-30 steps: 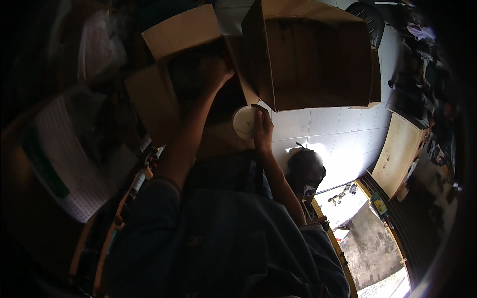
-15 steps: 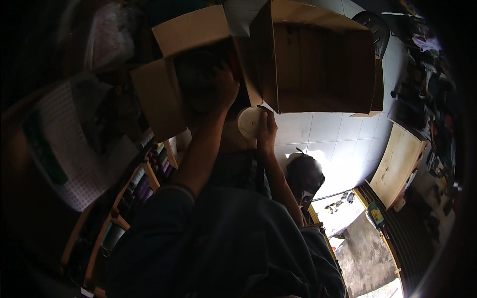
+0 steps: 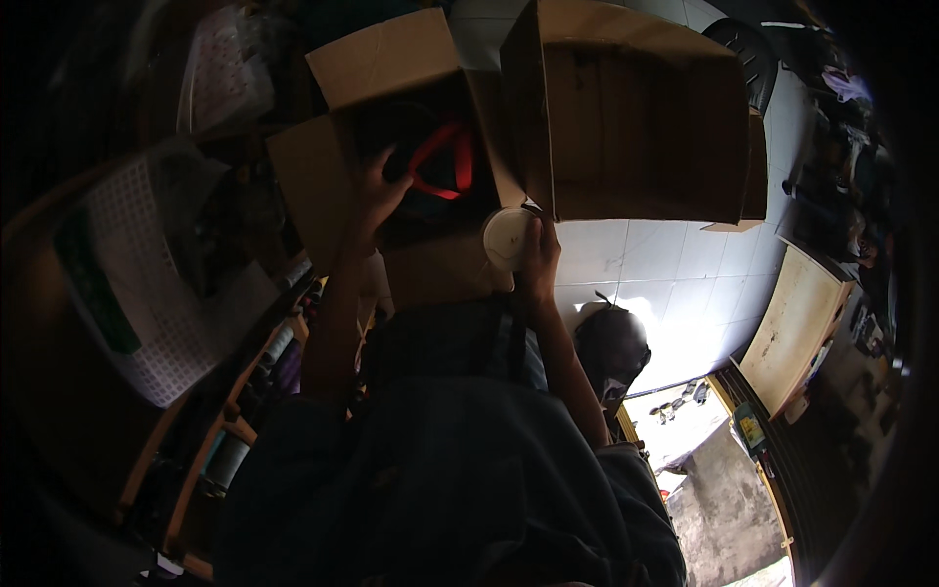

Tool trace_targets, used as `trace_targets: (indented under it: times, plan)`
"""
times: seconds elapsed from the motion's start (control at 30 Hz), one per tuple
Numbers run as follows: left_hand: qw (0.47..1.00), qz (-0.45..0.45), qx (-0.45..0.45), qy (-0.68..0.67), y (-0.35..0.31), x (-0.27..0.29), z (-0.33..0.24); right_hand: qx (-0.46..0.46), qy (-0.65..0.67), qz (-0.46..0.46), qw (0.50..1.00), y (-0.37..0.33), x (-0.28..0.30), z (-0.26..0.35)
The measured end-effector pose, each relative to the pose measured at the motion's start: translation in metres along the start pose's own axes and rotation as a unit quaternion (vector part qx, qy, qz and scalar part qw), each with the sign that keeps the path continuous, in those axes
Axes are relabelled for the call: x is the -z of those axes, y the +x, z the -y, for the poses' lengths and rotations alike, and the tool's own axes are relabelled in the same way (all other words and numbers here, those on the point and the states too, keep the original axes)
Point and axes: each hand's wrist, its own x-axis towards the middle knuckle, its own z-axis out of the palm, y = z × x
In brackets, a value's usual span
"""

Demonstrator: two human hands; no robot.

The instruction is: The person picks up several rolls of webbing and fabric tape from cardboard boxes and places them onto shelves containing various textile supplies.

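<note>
An open cardboard box (image 3: 386,59) with its flaps folded out stands ahead of me. My left hand (image 3: 383,191) is at the box's left side, thumb and fingers apart, with nothing visible between them. Close to its thumb lies a red strap-like loop (image 3: 460,161), roughly triangular, inside the dark box. What else the box holds is too dark to make out. At the box's near right corner my right hand (image 3: 541,259) grips a round, flat, cream-coloured disc (image 3: 506,240) by its right edge. Its fingers are partly hidden behind the disc.
A larger open cardboard box (image 3: 636,127) stands on the tiled floor to the right. At left are a white perforated plastic basket (image 3: 147,274) and a wooden rack (image 3: 235,430) with thread spools. A dark rounded bag-like thing (image 3: 613,342) and a wooden board (image 3: 792,328) are at right.
My left hand has drawn leftward from the box's right side, and the red loop now shows fully. The right hand still holds the disc, nearly in place.
</note>
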Motion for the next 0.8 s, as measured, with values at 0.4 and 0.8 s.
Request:
trace_targets:
  times: [0.4, 0.8]
  plan:
    - [0.943, -0.056, -0.094, 0.315, 0.057, 0.002, -0.014, -0.012, -0.022, 0.009, 1.000, 0.002, -0.008, 0.002]
    - [0.817, 0.023, 0.133, 0.561, 0.143, -0.102, -0.029, -0.035, -0.010, 0.004, 0.999, -0.007, -0.002, -0.013]
